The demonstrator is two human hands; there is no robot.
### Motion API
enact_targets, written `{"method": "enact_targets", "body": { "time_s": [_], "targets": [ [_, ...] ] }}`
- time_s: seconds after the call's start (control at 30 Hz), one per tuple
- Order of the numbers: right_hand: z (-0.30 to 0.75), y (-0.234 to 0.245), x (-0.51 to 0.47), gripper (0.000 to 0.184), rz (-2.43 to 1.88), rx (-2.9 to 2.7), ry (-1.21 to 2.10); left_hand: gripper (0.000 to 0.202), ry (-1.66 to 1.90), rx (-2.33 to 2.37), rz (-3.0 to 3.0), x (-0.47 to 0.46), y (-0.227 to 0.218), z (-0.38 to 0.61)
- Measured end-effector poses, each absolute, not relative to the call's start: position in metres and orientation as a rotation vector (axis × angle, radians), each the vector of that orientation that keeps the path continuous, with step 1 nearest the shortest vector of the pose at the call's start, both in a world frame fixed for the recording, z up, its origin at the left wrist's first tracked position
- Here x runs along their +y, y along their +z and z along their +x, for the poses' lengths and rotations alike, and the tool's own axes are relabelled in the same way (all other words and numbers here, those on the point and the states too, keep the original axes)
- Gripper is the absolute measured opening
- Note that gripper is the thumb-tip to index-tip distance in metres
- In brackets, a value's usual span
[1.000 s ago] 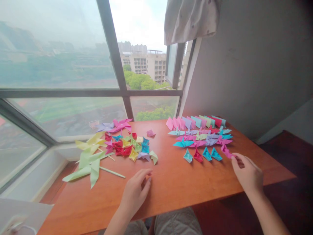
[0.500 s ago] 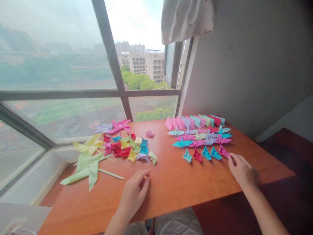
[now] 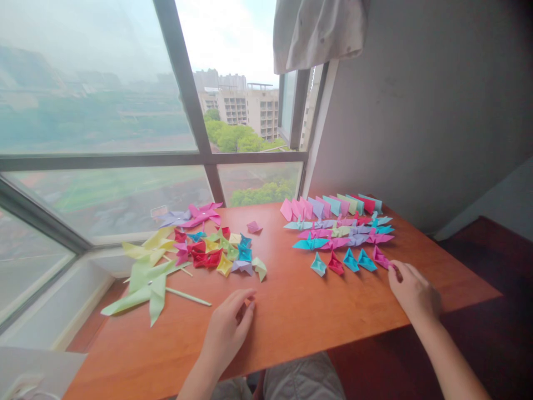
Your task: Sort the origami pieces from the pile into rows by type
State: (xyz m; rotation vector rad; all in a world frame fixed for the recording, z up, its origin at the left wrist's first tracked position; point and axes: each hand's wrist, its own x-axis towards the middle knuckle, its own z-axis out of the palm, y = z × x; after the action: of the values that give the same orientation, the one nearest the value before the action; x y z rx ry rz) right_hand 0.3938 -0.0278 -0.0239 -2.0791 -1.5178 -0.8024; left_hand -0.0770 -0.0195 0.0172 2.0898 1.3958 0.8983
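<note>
My right hand (image 3: 413,290) rests on the orange wooden table (image 3: 300,316) at the right. Its thumb and forefinger pinch the tip of a magenta folded paper piece (image 3: 380,257), the last in a short row with two teal pieces (image 3: 358,260), a red one (image 3: 335,263) and a light blue one (image 3: 318,264). My left hand (image 3: 227,330) lies near the table's front middle, fingers loosely curved on the wood and holding nothing. It is just in front of a heap of small coloured folded pieces (image 3: 220,253).
Rows of pastel folded shapes (image 3: 333,222) fill the back right of the table. Green and yellow paper pinwheels (image 3: 147,280) and a pink one (image 3: 202,214) lie at the left by the window. A grey wall stands to the right.
My right hand has slid slightly left along the table edge, staying at the magenta piece. My left hand has barely moved.
</note>
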Motion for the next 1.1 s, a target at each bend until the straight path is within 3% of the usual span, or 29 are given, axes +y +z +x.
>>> {"method": "enact_targets", "body": {
  "time_s": [0.57, 0.93, 1.1],
  "targets": [
    [0.371, -0.012, -0.037, 0.028, -1.922, -1.402, -0.716, 0.021, 1.069, 1.665, 1.998, -0.006, 0.033, -0.081],
    [0.255, -0.010, -0.048, 0.019, -1.465, -1.778, -0.198, 0.019, 0.482, 1.876, 2.168, 0.017, 0.046, -0.040],
    [0.229, -0.015, -0.051, 0.020, -1.401, -1.847, -0.085, 0.011, 0.453, 1.891, 2.215, 0.023, 0.040, -0.032]
  ]
}}
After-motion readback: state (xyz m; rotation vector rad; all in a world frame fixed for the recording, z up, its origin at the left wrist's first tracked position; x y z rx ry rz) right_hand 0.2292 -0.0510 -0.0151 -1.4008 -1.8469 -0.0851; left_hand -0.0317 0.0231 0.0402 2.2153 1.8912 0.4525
